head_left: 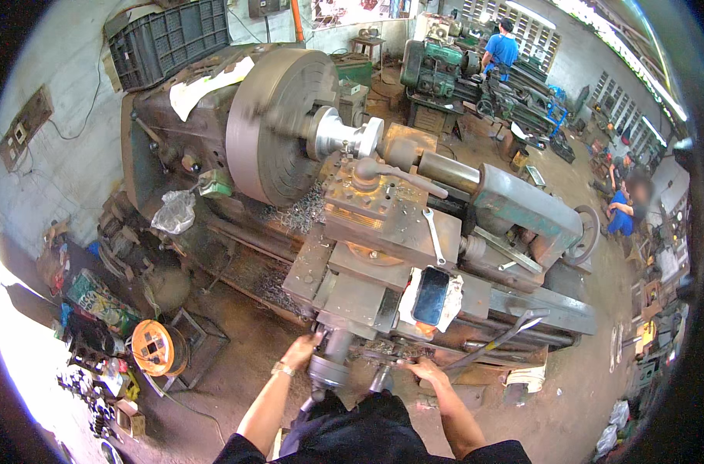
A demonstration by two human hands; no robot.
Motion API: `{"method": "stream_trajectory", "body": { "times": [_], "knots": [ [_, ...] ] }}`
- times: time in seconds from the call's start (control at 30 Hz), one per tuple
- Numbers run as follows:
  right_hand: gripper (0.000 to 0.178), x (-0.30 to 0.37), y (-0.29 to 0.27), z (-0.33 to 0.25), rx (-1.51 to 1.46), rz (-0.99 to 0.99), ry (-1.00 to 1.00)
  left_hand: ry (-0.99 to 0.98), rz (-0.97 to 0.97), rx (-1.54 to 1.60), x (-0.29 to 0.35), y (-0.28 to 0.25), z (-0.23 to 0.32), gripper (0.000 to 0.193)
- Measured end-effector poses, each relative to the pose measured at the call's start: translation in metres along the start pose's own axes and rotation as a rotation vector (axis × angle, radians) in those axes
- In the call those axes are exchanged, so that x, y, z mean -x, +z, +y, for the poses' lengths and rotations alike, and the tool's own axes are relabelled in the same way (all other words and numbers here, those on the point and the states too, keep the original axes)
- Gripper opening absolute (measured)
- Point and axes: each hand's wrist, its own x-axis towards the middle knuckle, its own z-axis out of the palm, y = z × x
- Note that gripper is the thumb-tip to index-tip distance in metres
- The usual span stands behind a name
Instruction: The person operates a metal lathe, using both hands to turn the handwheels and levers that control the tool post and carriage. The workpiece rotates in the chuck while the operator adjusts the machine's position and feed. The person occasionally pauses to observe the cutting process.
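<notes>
I stand at a large metal lathe. My left hand [296, 353] is closed at the rim of a round handwheel [329, 371] on the front of the carriage, its fingertips partly hidden. To the right, my right hand [423, 370] closes its fingers on the end of a short lever [379, 358]. Beyond the hands, a big chuck [282, 127] looks blurred, as if turning. A shiny flanged metal workpiece [340, 135] sits between the chuck and the tailstock [522, 205]. The tool post [367, 185], with its clamp handle, stands close in front of the workpiece.
A wrench [433, 236] and a phone [431, 296] on a cloth lie on the carriage. A long bar lever [495, 340] slants up at right. Metal chips [298, 213] gather under the chuck. An orange spool [158, 348] stands at left. A person in blue [501, 50] works at another lathe.
</notes>
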Motion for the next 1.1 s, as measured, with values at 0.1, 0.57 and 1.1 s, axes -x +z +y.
{"method": "stream_trajectory", "body": {
  "times": [0.1,0.57,1.1],
  "knots": [
    [0.086,0.009,0.000,-0.010,-0.149,0.011,0.030,-0.133,-0.197,0.082,-0.028,0.004,-0.053,0.070],
    [0.087,0.026,0.005,-0.027,-0.014,0.089,0.062,-0.057,0.280,-0.167,-0.057,0.029,-0.076,0.046],
    [0.064,-0.007,0.025,0.011,-0.077,0.277,0.028,-0.073,-0.048,-0.279,-0.124,0.048,-0.119,0.065]
  ]
}}
